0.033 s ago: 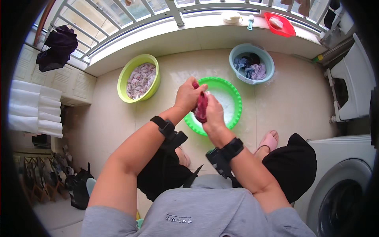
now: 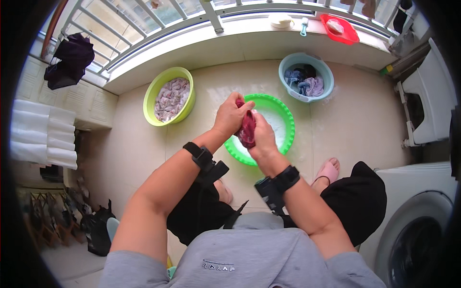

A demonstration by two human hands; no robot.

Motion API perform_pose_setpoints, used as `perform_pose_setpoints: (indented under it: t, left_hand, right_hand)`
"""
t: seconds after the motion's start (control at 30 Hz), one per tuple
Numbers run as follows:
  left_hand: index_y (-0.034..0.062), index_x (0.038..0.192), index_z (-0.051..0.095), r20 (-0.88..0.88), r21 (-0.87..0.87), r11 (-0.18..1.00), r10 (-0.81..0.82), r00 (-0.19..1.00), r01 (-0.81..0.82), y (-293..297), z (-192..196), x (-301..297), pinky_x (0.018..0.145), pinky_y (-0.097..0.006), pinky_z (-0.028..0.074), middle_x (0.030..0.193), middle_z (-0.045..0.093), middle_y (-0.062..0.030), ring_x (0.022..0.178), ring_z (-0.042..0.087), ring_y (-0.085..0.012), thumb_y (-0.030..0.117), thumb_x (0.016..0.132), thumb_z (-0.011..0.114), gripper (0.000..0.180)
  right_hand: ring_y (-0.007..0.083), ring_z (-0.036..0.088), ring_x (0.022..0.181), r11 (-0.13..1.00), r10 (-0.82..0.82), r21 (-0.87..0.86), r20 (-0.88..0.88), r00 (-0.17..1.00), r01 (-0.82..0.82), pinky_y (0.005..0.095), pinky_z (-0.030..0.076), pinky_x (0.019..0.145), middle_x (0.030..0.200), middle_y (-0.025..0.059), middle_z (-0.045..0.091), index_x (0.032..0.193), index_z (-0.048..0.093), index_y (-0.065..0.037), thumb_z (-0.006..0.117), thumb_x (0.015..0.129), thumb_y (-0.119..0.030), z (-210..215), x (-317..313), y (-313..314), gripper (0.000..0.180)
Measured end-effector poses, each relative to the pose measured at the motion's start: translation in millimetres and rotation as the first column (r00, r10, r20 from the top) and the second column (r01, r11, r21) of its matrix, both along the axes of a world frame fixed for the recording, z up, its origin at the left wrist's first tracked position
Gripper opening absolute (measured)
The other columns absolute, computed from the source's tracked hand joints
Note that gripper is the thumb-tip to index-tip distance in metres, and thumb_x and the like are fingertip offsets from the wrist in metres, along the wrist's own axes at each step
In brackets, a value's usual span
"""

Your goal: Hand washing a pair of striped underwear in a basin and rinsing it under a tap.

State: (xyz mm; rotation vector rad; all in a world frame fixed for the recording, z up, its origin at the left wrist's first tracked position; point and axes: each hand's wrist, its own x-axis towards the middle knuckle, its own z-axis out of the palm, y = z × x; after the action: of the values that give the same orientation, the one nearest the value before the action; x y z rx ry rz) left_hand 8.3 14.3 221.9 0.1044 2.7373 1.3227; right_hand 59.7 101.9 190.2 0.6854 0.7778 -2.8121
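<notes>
A wet dark red cloth (image 2: 247,130), bunched and streaked with suds, is held between my hands over a bright green basin (image 2: 289,121). My left hand (image 2: 231,114) is closed round its upper end. Lower down on its right side, my right hand (image 2: 263,136) is closed on it too. The part inside my fingers is hidden. White, foamy water (image 2: 275,126) shows in the basin, partly covered by my hands. Black straps with small devices are on both my wrists.
At the back left stands a yellow-green basin (image 2: 148,102) of pale patterned laundry; a light blue tub (image 2: 313,99) with dark and lilac clothes is back right. A ledge holds a brush (image 2: 304,27) and a red tray (image 2: 349,35). A washing machine (image 2: 384,201) stands near right.
My right hand and forearm have shifted very slightly to the right. Both hands keep their hold on the red cloth over the basin.
</notes>
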Motion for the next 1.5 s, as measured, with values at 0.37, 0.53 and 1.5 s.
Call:
perform_pose_setpoints:
  t: [0.37, 0.53, 1.5]
  left_hand:
    - [0.0111, 0.111, 0.052, -0.558, -0.412, 0.825, -0.564, 0.609, 0.387, 18, 49, 44, 0.079, -0.039, 0.044, 0.104, 0.050, -0.0119, 0.097, 0.049, -0.0316, 0.047, 0.067, 0.068, 0.059]
    - [0.0105, 0.088, 0.057, -0.613, -0.386, 0.868, -0.495, 0.616, 0.313, 24, 45, 42, 0.051, -0.034, 0.047, 0.076, 0.053, -0.0082, 0.065, 0.055, -0.0254, 0.036, 0.068, 0.068, 0.034]
    - [0.0027, 0.085, 0.054, 0.277, 0.620, 0.732, 0.130, 0.952, -0.281, -12, 15, -3, 0.052, -0.024, 0.045, 0.072, 0.057, -0.0052, 0.052, 0.052, -0.0108, 0.030, 0.088, 0.053, 0.028]
  right_hand:
    - [0.0207, 0.059, 0.072, 0.851, 0.292, -0.402, -0.173, 0.941, -0.338, 0.0338, 0.051, 0.061, 0.083, 0.0076, 0.058, 0.091, 0.055, -0.010, 0.045, 0.088, -0.034, 28, -7, 58, 0.026]
    - [0.0180, 0.057, 0.069, 0.852, 0.218, -0.450, -0.162, 0.962, -0.269, 0.0324, 0.049, 0.062, 0.077, 0.0047, 0.056, 0.081, 0.053, -0.010, 0.047, 0.087, -0.027, 20, -4, 44, 0.019]
    - [0.0203, 0.057, 0.075, 0.641, -0.206, 0.693, -0.258, 0.944, 0.329, 0.0321, 0.046, 0.068, 0.083, 0.0107, 0.061, 0.090, 0.061, -0.001, 0.048, 0.085, -0.040, -31, -28, 105, 0.042]
